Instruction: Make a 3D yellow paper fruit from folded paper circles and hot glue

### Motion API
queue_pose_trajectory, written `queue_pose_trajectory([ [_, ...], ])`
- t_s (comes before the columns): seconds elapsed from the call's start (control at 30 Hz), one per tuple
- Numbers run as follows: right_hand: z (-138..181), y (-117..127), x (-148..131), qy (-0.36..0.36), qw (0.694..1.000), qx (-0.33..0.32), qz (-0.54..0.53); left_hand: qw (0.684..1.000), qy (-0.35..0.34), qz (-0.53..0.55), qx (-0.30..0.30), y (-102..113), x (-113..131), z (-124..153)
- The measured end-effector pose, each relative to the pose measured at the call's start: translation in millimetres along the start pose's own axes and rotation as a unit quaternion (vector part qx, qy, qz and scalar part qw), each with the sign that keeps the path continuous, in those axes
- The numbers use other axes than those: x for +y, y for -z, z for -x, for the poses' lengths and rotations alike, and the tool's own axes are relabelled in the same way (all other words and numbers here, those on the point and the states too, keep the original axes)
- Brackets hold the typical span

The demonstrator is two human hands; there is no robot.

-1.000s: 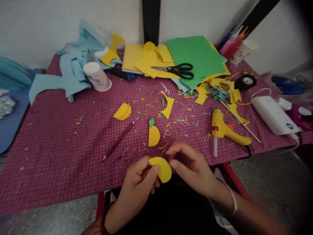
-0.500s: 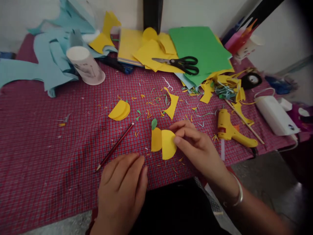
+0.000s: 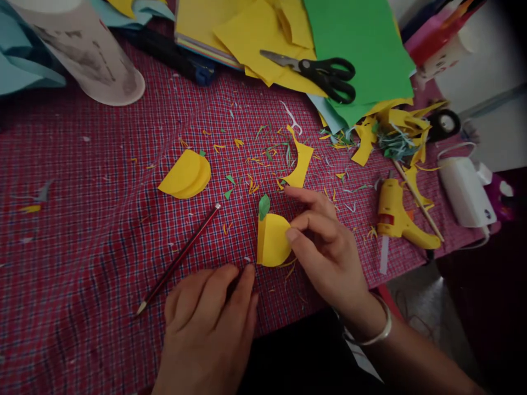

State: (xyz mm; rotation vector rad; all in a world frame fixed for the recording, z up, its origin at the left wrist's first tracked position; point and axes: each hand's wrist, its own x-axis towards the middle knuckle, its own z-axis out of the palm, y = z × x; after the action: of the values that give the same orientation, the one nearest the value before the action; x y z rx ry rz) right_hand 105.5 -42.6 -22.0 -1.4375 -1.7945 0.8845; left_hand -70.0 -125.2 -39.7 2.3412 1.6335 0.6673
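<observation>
My right hand (image 3: 325,244) pinches the curved right edge of a folded yellow paper cutout (image 3: 275,241) between thumb and index finger. A small green paper leaf (image 3: 264,206) stands at its top left corner. Palm down on the checked cloth, my left hand (image 3: 212,312) holds nothing, its fingers stretched out just left of the cutout. Another folded yellow paper cutout (image 3: 185,174) lies farther left, with a bit of green at its top. Between that one and my left hand lies a dark red pencil (image 3: 179,258), set diagonally.
Black-handled scissors (image 3: 325,72) rest on yellow and green paper sheets (image 3: 354,44) at the back. A yellow glue gun (image 3: 401,216), a thin wooden stick (image 3: 420,203) and a white device (image 3: 467,192) lie right. A paper cup (image 3: 88,55) stands back left. Paper scraps (image 3: 300,164) litter the cloth.
The cutout's right flap has swung left over the other half, so it now looks nearly folded together. My right hand still grips its edge. The view has moved closer to the table.
</observation>
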Motion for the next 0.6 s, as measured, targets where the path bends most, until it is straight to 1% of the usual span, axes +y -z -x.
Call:
queue_pose_trajectory([
  [0.17,-1.6,-1.0,-0.7,-0.006,1.000,-0.004,0.011,1.000,0.000,0.013,-0.005,-1.2,-1.1,0.4],
  [0.43,-1.8,-1.9,-1.4,-0.003,0.999,-0.002,0.042,1.000,0.007,-0.001,0.010,0.5,2.0,-1.7],
  [0.6,-2.4,-2.3,-1.5,0.003,0.999,-0.004,0.053,1.000,0.009,0.003,0.002,2.4,2.7,-2.0],
])
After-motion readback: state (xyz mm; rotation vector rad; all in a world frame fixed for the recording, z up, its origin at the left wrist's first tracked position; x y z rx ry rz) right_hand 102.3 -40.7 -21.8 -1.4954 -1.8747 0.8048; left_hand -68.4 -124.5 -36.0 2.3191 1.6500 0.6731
